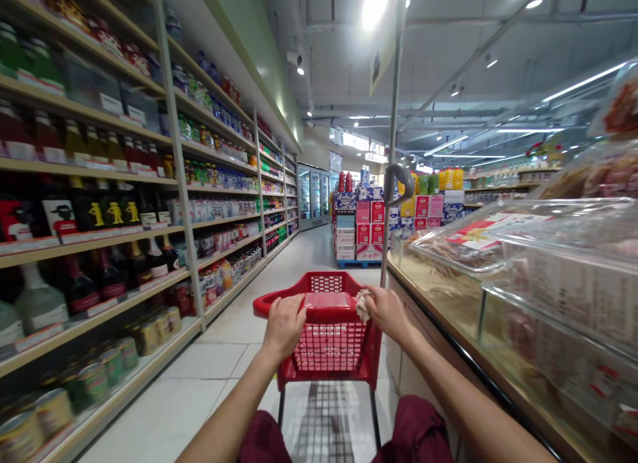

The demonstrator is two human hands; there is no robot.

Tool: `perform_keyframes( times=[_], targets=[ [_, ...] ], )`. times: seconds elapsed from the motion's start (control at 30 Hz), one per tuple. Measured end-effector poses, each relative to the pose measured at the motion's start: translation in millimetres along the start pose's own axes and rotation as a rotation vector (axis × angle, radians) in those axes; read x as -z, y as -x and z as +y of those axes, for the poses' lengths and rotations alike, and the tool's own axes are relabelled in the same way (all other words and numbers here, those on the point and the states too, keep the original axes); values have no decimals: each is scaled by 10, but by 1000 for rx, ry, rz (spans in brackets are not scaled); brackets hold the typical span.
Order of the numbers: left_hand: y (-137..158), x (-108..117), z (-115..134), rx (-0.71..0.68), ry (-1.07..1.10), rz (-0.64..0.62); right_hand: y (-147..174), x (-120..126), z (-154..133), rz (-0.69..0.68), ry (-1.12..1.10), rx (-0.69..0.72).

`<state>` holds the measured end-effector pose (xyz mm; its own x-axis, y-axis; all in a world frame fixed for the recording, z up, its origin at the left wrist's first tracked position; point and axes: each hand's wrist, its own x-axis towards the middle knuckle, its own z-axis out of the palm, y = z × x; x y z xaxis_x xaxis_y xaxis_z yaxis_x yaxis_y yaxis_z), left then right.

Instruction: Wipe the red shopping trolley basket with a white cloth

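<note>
A red plastic shopping cart [329, 347] stands straight in front of me, its basket walls pierced like a grid. My left hand [286, 325] is closed over the left part of its red handle [323, 311]. At the handle's right end, my right hand [389, 313] is closed around a crumpled white tissue [363, 305]. That hand rests against the cart's right corner; whether its fingers also wrap the handle is hidden. The bottom of the basket cannot be made out.
Shelves [182, 164] of bottles, cans and jars line the left side. Close on the right runs a display counter [433, 317] with clear plastic food packs [498, 230]. Stacked drink cartons [369, 232] stand on a blue pallet ahead. Glass-door fridges [314, 194] are farther back.
</note>
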<state>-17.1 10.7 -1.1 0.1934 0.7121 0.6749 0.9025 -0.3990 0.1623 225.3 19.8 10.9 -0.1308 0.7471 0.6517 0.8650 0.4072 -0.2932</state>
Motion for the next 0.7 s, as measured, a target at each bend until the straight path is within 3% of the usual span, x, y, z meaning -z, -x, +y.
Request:
perform_keyframes(
  times=[0.1, 0.17, 0.23, 0.4, 0.5, 0.6, 0.7],
  targets=[
    [3, -11, 11, -7, -28, 7, 73, -132, -272, 97, -14, 119],
    [7, -10, -15, -21, -46, 7, 118, -143, -301, 123, -22, 169],
    [12, -10, -56, -38, -56, 11, 123, -84, -142, 87, -57, 155],
    [20, -34, -124, -54, -61, 42, -102, 75, 561, 48, -170, -166],
    [22, -46, -124, -64, -62, 56, -207, 60, 740, 64, -212, -197],
    [25, -41, -116, -56, -70, 48, -121, 13, 644, 104, -248, -201],
    [30, -33, -104, -61, -80, 59, 75, -27, 302, 177, -254, -169]
  ],
)
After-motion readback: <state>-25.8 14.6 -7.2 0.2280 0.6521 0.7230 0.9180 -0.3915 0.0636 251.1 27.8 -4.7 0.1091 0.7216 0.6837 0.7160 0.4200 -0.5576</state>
